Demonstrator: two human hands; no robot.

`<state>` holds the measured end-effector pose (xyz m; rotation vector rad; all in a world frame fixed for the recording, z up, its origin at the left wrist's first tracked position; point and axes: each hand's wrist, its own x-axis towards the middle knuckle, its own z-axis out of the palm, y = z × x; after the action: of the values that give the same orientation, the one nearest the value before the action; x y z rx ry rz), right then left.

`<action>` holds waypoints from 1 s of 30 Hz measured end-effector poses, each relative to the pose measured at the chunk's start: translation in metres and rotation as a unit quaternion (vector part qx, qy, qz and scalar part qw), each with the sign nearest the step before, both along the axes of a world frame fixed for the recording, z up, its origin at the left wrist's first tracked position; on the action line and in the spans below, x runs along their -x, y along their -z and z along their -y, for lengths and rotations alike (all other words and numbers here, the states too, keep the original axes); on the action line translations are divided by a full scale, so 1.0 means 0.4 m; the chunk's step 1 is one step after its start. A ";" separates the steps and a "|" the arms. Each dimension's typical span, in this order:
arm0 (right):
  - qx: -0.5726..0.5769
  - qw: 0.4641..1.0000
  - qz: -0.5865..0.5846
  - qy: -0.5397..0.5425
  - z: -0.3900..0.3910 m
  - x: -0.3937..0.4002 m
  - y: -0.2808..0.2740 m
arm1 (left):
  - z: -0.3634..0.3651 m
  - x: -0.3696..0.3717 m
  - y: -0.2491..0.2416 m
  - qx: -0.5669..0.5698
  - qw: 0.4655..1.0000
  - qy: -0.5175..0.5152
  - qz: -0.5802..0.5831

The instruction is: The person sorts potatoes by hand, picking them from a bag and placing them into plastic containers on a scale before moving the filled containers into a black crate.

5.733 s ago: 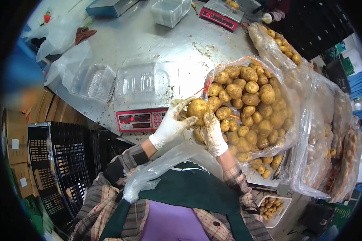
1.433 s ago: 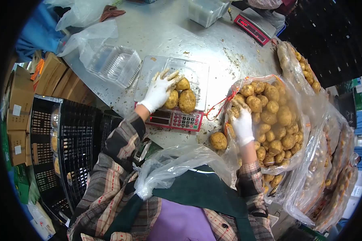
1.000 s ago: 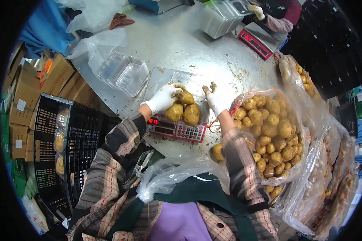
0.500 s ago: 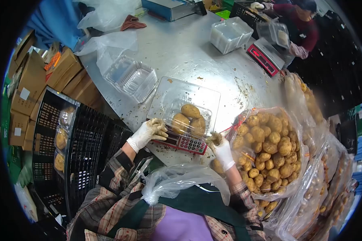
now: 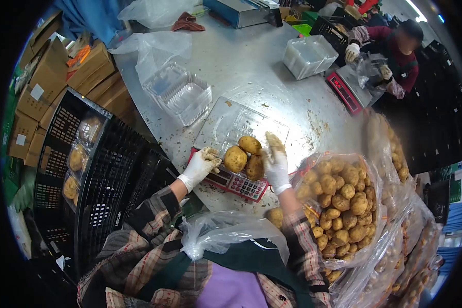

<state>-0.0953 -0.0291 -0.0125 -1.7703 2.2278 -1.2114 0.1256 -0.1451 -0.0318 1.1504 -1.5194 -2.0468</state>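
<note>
Three potatoes (image 5: 235,158) sit in a clear plastic container over the red scale (image 5: 247,188), whose keypad faces me. At the container's left side is my gloved left hand (image 5: 201,167), its fingers curled together; what they pinch is too small to make out. My gloved right hand (image 5: 276,163) lies along the right side of the potatoes, fingers stretched away from me. A clear square tray (image 5: 218,115) rests under and behind the potatoes. Glare hides parts of the container's edge and lid.
Empty clear containers (image 5: 182,97) stand at back left. A large bag of potatoes (image 5: 346,205) is at right, black crates (image 5: 118,185) at left. Across the metal table (image 5: 231,56), a co-worker (image 5: 403,51) handles clear plastic by another red scale (image 5: 344,92).
My right hand has moved up from the container's near right corner to beside the potatoes. The view has shifted slightly. The co-worker's hands have changed position around the plastic.
</note>
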 end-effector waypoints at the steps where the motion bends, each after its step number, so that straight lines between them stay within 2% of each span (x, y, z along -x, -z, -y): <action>1: -0.023 0.998 -0.040 -0.040 0.014 -0.016 0.003 | -0.005 0.002 0.004 0.015 1.000 -0.013 -0.006; 2: -0.074 0.995 -0.034 -0.049 0.024 -0.027 0.032 | -0.008 0.002 0.008 0.018 1.000 -0.017 -0.009; 4: -0.125 0.984 -0.112 -0.051 0.046 -0.028 0.017 | -0.014 0.004 0.010 0.025 0.999 -0.026 -0.016; 7: -0.166 0.945 -0.249 -0.129 0.080 -0.036 -0.013 | -0.020 0.010 0.005 0.036 0.998 -0.039 -0.024; 9: -0.202 0.968 -0.140 -0.045 0.081 -0.024 -0.002 | -0.016 0.003 0.010 0.048 0.998 -0.026 0.002; 10: -0.181 0.982 -0.046 0.001 0.080 -0.001 0.033 | -0.021 -0.003 0.015 0.052 0.998 -0.021 0.015; 12: -0.090 0.981 0.148 0.089 0.077 0.044 0.105 | -0.033 -0.009 0.025 -0.002 0.998 -0.049 -0.029; 14: 0.003 0.911 0.378 0.165 0.077 0.080 0.129 | -0.044 -0.015 0.029 -0.039 0.995 -0.060 -0.069; 16: 0.146 0.834 0.528 0.064 0.054 0.086 0.084 | -0.046 -0.024 0.018 -0.056 0.992 -0.051 -0.106; 17: 0.153 0.868 0.467 0.069 0.032 0.079 0.046 | -0.045 -0.027 0.009 -0.071 0.992 -0.045 -0.094; 18: 0.168 0.878 0.445 0.049 0.008 0.061 -0.007 | -0.043 -0.032 -0.006 -0.086 0.992 -0.040 -0.083; 20: -0.001 0.936 0.347 0.054 -0.074 0.035 -0.082 | -0.035 -0.044 -0.033 -0.138 0.985 -0.033 -0.094; 22: -0.044 0.992 0.117 0.035 -0.130 0.000 -0.027 | -0.024 -0.058 -0.051 -0.209 0.968 -0.024 -0.140; 23: -0.026 0.997 0.027 0.066 -0.151 -0.030 -0.018 | -0.022 -0.061 -0.050 -0.206 0.968 -0.021 -0.139; 24: -0.026 0.994 0.056 0.089 -0.167 -0.051 -0.002 | -0.022 -0.059 -0.043 -0.177 0.978 -0.015 -0.109; 26: -0.105 0.941 0.304 0.107 -0.208 -0.058 0.050 | -0.026 -0.049 -0.025 -0.118 0.992 -0.005 -0.046; 29: -0.067 0.821 0.563 0.075 -0.227 -0.057 0.083 | -0.019 -0.035 -0.017 -0.175 0.982 -0.038 -0.051; 30: -0.068 0.806 0.583 0.080 -0.223 -0.057 0.090 | -0.015 -0.031 -0.008 -0.183 0.981 -0.042 -0.050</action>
<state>-0.0725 0.0602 -0.0483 -0.4313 1.5801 -1.4914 0.1379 -0.1393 -0.0287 1.1919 -1.0556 -2.3489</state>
